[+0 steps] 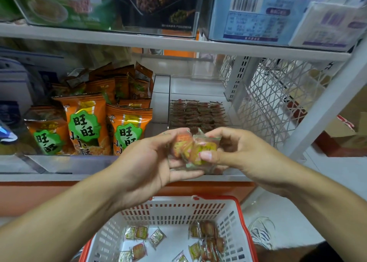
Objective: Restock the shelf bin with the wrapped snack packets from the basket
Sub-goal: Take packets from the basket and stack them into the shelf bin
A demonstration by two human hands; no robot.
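Note:
Both hands meet in front of the middle shelf, holding a small bunch of clear-wrapped snack packets (191,150). My left hand (151,162) cups the bunch from below and the left. My right hand (234,148) pinches it from the right, thumb on top. Just behind the hands stands the clear shelf bin (228,110), holding rows of dark reddish packets (196,114) stacked on edge. Below, on the floor, sits the white basket with a red rim (236,220); several loose packets (206,240) lie on its bottom.
Orange snack bags (87,122) fill the bin to the left on the same shelf. A white lattice panel (278,95) closes the shelf's right side. The upper shelf (178,43) overhangs with clear bins of boxed goods. Cardboard boxes (349,126) stand at the far right.

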